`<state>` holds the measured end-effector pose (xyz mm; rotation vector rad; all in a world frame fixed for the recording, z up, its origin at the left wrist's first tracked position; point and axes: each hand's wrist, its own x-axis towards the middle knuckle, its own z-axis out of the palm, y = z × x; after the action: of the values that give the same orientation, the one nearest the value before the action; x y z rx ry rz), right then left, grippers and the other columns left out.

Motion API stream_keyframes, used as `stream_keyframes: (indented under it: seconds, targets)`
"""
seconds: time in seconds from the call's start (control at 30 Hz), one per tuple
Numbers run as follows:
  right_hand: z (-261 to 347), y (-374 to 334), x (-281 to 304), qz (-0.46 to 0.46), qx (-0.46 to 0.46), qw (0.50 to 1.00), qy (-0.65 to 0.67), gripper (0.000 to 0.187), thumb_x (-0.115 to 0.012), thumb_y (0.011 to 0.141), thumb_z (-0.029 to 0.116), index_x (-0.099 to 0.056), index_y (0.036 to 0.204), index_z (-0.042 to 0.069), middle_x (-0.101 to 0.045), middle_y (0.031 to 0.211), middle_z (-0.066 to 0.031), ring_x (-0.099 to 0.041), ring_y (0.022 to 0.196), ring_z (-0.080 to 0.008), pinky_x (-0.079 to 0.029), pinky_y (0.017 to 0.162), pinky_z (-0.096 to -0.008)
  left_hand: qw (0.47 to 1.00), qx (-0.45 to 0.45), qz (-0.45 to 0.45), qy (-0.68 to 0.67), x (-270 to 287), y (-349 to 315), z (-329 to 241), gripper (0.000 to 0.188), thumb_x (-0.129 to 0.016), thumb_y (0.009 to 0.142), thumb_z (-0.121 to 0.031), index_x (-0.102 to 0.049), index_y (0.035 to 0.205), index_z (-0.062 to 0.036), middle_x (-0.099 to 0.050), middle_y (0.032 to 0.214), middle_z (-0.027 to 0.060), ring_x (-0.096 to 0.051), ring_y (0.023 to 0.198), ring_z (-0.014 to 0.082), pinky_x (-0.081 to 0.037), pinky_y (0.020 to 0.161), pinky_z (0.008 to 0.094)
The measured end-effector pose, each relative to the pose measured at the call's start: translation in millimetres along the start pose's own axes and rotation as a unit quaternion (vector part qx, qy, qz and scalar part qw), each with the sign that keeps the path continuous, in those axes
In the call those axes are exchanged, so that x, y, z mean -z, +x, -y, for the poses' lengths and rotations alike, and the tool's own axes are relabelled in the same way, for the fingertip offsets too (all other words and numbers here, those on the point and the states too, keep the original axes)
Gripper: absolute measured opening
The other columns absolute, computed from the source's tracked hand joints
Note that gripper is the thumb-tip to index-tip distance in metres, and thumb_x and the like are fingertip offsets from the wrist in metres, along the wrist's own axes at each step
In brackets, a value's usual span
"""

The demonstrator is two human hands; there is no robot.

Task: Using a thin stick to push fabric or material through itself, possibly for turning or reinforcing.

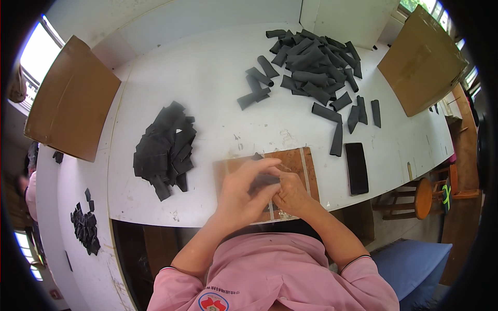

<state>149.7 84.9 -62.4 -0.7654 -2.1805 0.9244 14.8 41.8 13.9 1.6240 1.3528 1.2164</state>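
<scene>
Above a brown board (pixel 309 176) at the table's front edge, my two hands meet at the fingertips. A dark grey sheet-like piece (pixel 263 181) shows between them, mostly hidden by the fingers. My left hand (pixel 239 187) curves around it from the left, thumb and fingers closing on it. My right hand (pixel 293 194) is closed at its right side, with its fingertips bent in against it. To the left lies a heap of flat dark grey pieces (pixel 163 150). Farther off to the right is a larger heap of rolled dark grey tubes (pixel 311 62).
A black phone (pixel 356 168) lies right of the board. Cardboard boxes stand at the left (pixel 75 98) and right (pixel 423 62). Several loose tubes lie near the large heap. More dark pieces (pixel 84 228) are on a side table at left. A wooden stool (pixel 423 198) stands at right.
</scene>
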Motion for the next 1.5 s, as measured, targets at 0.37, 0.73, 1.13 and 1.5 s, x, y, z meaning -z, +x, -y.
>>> stream_keyframes:
  seconds: [0.37,0.73,1.13,1.5]
  targets:
    - [5.4,4.8,9.3,0.012,-0.003,1.000,0.010,0.017,-0.060,0.069,0.020,-0.058,0.078,0.006,-0.055,0.067,-0.0101,-0.055,0.065,-0.0282,-0.044,0.055,-0.0376,0.998,-0.065,0.009,-0.002,13.4,0.8,-13.5,0.011,-0.059,0.074,0.002,-0.061,0.085,0.0023,-0.062,0.078,0.0094,-0.057,0.075,0.0150,-0.044,0.064,0.0234]
    - [36.8,25.0,39.6,0.008,0.087,0.991,-0.098,0.017,-0.060,0.073,0.023,-0.055,0.069,0.007,-0.054,0.062,-0.0057,-0.054,0.063,-0.0227,-0.043,0.052,-0.0333,0.910,-0.027,-0.178,-0.374,4.6,-13.2,-8.0,0.015,-0.051,0.084,-0.011,-0.056,0.086,0.0025,-0.060,0.083,0.0150,-0.055,0.081,0.0230,-0.042,0.078,0.0353]
    - [38.4,22.0,31.6,0.010,0.102,0.991,-0.085,0.023,-0.060,0.076,0.022,-0.051,0.065,0.003,-0.049,0.059,-0.0096,-0.050,0.055,-0.0273,-0.039,0.048,-0.0357,0.881,-0.028,-0.212,-0.422,6.3,-15.6,11.6,0.012,-0.050,0.082,-0.005,-0.056,0.083,0.0057,-0.060,0.085,0.0165,-0.056,0.082,0.0228,-0.041,0.080,0.0345]
    - [25.9,91.3,85.3,-0.071,-0.079,0.984,0.143,0.032,-0.049,0.083,0.028,-0.054,0.073,-0.001,-0.050,0.052,-0.0067,-0.048,0.047,-0.0128,-0.036,0.043,-0.0263,0.963,0.145,-0.165,0.154,-7.7,-2.5,95.8,0.023,-0.059,0.076,-0.014,-0.055,0.092,0.0031,-0.055,0.093,0.0163,-0.053,0.084,0.0244,-0.042,0.075,0.0318]
